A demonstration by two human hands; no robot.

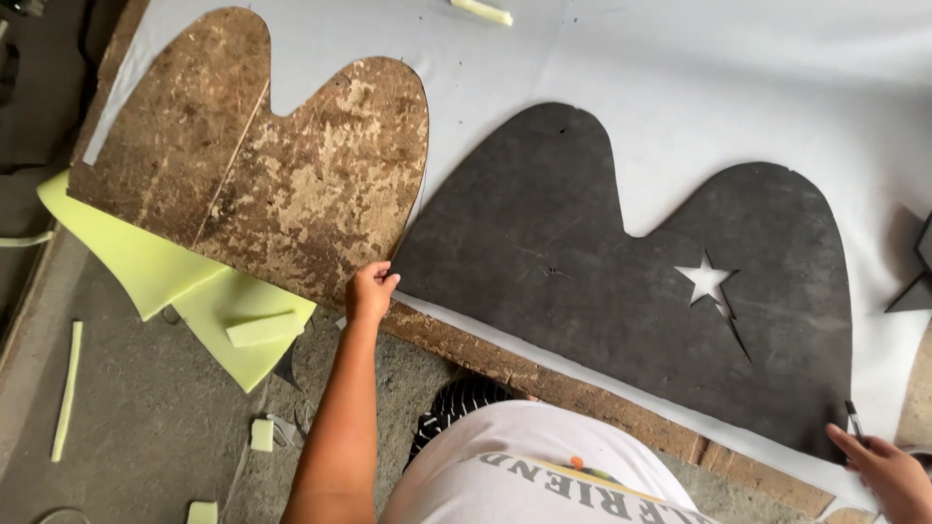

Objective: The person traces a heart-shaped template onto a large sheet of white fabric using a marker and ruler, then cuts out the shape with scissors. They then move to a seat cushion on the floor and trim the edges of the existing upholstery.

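The right hand (891, 474) is low in the right corner w/ its fingers curled tight around a thin black pen (853, 419). The pen tip sits right at the bottom right edge of the dark board (582, 233). The hand is just beside that edge; can't tell if it touches the board.

The left hand (370, 291) is curled up too, fingers bent in. It rests at the bottom left corner of the dark board, right where that board meets the brown board (282, 165). Can't tell if it pinches the edge or just presses on it.

The dark board is big and flat, w/ two round humps on top, like a cloud shape. It has a star-shaped hole (706, 278) cut in it, w/ a thin pointy slit going down from the star. It lies on a white sheet (728, 68).

The brown board has the same hump shape and lies to the left, partly on the white sheet, touching or almost touching the dark one.

Under the brown board stick out yellow-green foam pieces (146, 262). Small foam bits (262, 434) and a long foam strip (66, 388) lie on the grey floor (146, 408). Another dark cut piece (917, 277) peeks in at the far right edge.
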